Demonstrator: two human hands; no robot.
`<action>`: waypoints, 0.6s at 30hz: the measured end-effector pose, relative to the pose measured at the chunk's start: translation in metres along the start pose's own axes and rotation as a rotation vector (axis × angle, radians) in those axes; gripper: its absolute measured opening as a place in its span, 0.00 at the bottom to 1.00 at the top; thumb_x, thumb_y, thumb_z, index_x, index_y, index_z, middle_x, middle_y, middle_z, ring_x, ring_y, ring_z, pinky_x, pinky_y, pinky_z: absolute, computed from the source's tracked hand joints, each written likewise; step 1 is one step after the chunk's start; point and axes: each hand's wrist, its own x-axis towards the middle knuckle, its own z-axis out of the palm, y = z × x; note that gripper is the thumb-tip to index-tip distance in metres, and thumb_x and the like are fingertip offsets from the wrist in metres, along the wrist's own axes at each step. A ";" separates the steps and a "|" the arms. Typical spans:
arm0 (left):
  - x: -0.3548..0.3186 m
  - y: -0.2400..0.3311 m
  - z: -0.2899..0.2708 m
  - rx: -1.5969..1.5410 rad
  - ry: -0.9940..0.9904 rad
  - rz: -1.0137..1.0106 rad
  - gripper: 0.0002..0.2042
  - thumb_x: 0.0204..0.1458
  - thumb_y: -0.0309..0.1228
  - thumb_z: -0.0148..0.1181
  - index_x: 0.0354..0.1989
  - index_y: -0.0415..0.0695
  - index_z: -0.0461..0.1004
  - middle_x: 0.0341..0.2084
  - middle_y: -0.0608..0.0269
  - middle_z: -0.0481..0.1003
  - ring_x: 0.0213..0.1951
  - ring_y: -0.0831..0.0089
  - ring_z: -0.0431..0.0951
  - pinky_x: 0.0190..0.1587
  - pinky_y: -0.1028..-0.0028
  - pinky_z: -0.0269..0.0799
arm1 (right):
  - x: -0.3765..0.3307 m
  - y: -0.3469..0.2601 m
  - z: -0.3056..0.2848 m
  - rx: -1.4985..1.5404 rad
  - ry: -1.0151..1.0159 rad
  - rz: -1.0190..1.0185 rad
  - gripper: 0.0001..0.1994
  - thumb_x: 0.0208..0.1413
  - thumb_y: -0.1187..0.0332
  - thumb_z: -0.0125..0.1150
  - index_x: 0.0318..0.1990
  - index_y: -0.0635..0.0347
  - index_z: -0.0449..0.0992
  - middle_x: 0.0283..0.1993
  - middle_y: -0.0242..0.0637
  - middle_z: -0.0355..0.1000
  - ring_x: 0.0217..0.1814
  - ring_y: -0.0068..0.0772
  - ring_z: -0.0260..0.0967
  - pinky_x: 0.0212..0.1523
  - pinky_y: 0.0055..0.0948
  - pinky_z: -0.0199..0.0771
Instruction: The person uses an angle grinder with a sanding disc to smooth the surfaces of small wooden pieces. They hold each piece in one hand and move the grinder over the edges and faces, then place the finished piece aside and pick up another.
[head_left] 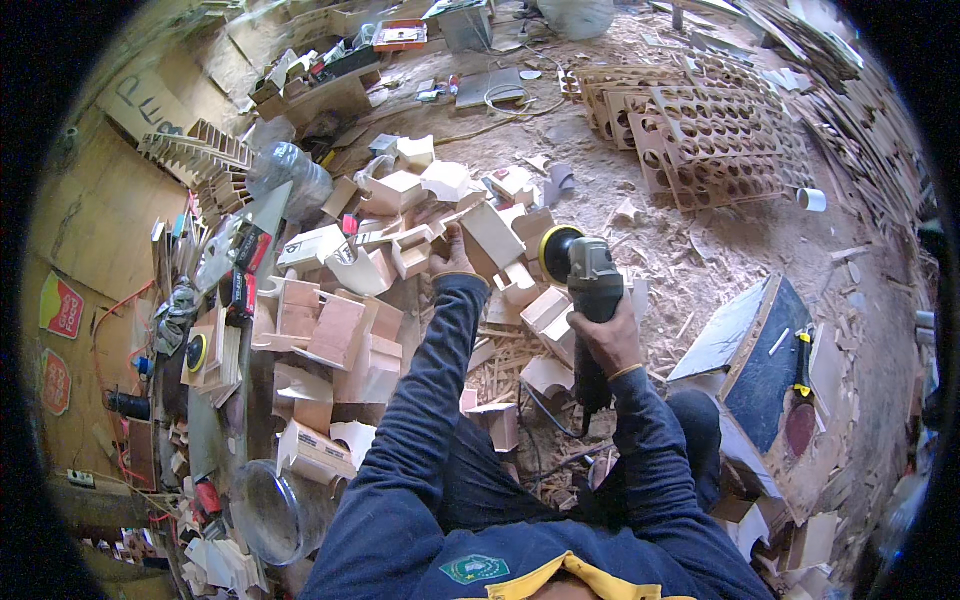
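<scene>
My right hand [612,338] is wrapped round the body of a grey and black angle grinder [596,285]. A round sanding pad with a yellow rim [556,254] is fitted on its head, and the cable hangs from its lower end. With its thumb on top, my left hand [453,256] grips a pale box-like wooden piece [492,240]; most of its fingers are hidden. The pad faces this piece from the right, and a small gap seems to lie between them. Several similar wooden pieces [395,192] are heaped beyond and left of my left hand.
More wooden pieces [335,330] are stacked by my left forearm, near a clear plastic jar [275,510]. Boards with round holes [710,140] lean together at far right. A dark slanted board [752,365] stands right, with a yellow-black tool [803,362]. Shavings litter the floor.
</scene>
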 end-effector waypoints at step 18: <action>-0.002 0.014 0.014 -0.686 -0.368 -0.519 0.30 0.58 0.60 0.54 0.52 0.43 0.76 0.43 0.54 0.80 0.45 0.58 0.82 0.48 0.58 0.80 | 0.000 0.013 -0.010 0.046 -0.071 -0.055 0.39 0.36 0.51 0.81 0.56 0.57 0.70 0.45 0.51 0.79 0.48 0.51 0.80 0.49 0.44 0.78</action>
